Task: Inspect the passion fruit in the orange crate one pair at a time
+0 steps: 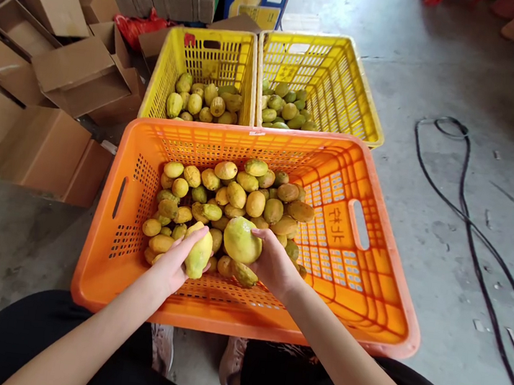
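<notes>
The orange crate [240, 328], and two yellow crates [349, 85] at twelve o'clock, contain fruits [236, 195]. Left hand [177, 267] and right hand [276, 265] each grasp one. Three-o'clock handwriting [336, 226] is unreadable.

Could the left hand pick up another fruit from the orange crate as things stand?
Probably not without letting go: the left hand holds a yellow-green fruit, though the loose fruits just beyond it lie uncovered.

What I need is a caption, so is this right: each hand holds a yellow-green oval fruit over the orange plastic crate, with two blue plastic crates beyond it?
No: the head view shows two yellow plastic crates beyond, not blue ones. The left hand and right hand each hold a yellow-green oval fruit over the orange plastic crate.
</notes>
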The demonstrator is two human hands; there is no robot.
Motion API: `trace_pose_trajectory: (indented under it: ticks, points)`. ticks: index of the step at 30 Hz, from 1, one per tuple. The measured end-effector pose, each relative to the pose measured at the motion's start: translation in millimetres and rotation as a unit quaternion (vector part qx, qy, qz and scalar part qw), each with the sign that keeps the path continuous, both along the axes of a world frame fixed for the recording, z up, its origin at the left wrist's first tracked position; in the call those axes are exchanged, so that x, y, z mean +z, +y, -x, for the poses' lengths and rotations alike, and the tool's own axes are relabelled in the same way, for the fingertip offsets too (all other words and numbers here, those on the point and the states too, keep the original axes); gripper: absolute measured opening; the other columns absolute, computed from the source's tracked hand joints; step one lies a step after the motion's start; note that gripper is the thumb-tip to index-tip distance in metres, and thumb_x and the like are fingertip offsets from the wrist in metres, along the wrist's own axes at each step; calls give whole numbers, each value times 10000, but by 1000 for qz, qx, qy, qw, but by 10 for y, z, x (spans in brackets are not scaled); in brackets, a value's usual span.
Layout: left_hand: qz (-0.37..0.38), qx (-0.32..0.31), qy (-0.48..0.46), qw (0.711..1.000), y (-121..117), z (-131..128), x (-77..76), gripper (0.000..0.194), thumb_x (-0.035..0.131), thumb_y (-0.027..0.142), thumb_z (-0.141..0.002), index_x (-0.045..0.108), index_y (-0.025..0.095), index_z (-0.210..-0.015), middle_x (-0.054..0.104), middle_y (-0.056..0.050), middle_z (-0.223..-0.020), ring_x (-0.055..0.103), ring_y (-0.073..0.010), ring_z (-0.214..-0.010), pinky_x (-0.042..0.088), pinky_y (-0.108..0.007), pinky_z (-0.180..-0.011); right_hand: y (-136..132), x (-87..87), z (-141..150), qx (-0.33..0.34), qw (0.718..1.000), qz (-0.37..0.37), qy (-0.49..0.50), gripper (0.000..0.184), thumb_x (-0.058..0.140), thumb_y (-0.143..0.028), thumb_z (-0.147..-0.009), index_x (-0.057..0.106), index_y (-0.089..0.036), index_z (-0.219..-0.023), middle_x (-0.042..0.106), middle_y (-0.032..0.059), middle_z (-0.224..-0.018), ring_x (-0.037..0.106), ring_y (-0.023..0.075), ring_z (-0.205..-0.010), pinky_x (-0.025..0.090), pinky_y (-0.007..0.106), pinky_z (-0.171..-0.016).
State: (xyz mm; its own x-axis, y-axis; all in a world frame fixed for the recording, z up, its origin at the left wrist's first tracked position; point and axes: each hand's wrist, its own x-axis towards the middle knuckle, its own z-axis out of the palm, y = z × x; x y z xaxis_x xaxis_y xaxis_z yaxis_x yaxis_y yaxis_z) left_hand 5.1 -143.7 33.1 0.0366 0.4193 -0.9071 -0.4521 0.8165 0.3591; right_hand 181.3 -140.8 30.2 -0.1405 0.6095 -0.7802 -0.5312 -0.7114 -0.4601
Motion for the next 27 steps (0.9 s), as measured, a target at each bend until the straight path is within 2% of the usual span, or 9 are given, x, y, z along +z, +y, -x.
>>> trace_pose_trajectory:
  ticks: [2, 5, 7, 10, 13, 17, 21, 27]
  points:
    - [-20, -11, 17, 1000, -10, -6, 2, 221, 731, 248, -835, 631, 149, -1005, 683, -63, -855, 651, -142, -668, 559, -233, -589, -9, 2, -10, 24, 1000, 0, 8, 275, 621, -344, -809, 658, -187, -1032, 741, 79, -1058, 680, 250, -1057, 593, 332, -826]
    - [-28, -18, 24, 999, -20, -19, 15, 197, 692, 193, -861, 630, 133, -1037, 691, -77, -879, 658, -138, -688, 546, -200, -608, -42, -21, -14, 57, 997, -45, 12, 342, 716, -401, -780, 662, -206, -1056, 728, 76, -1099, 682, 241, -1023, 592, 329, -801]
    - [-28, -11, 9, 999, -20, -27, 31, 185, 669, 191, -873, 629, 139, -1046, 686, -69, -883, 659, -140, -705, 557, -211, -635, -64, -40, -10, 69, 995, -71, 4, 405, 785, -421, -725, 657, -233, -1060, 718, 68, -1107, 685, 240, -989, 595, 331, -753]
    - [-18, 16, -17, 1000, -5, -21, 49, 156, 627, 241, -896, 625, 163, -1031, 677, -52, -897, 652, -145, -711, 576, -252, -648, -76, -64, -4, 51, 995, -84, -21, 444, 827, -428, -674, 646, -262, -1043, 709, 46, -1084, 685, 251, -968, 597, 348, -711]
    - [-7, 23, -18, 1000, 26, 9, 53, 155, 593, 280, -904, 619, 175, -1015, 676, -53, -926, 646, -153, -703, 586, -289, -635, -69, -90, -4, 24, 996, -81, -33, 401, 787, -434, -708, 655, -266, -1048, 715, 31, -1078, 675, 256, -1005, 587, 361, -764]
    - [-6, 13, -19, 1000, 64, 34, 64, 193, 562, 311, -900, 620, 173, -1023, 674, -53, -907, 643, -165, -695, 591, -312, -639, -51, -113, 7, -17, 998, -65, -5, 298, 691, -430, -778, 689, -228, -997, 742, 24, -1042, 663, 230, -1042, 546, 305, -855]
    - [6, 5, -16, 1000, 72, 17, 102, 208, 469, 309, -917, 610, 160, -948, 670, -76, -848, 668, -193, -729, 585, -307, -639, -23, -74, 30, -40, 998, -44, 4, 246, 657, -377, -789, 689, -215, -972, 754, 27, -989, 670, 227, -1035, 551, 285, -842]
    - [-1, -9, -9, 1000, 68, 16, 113, 227, 465, 320, -908, 618, 157, -946, 663, -89, -797, 694, -231, -750, 576, -308, -602, 11, -51, 36, -53, 998, 0, 45, 313, 512, -358, -867, 667, -174, -1067, 754, 77, -938, 698, 264, -984, 596, 358, -799]
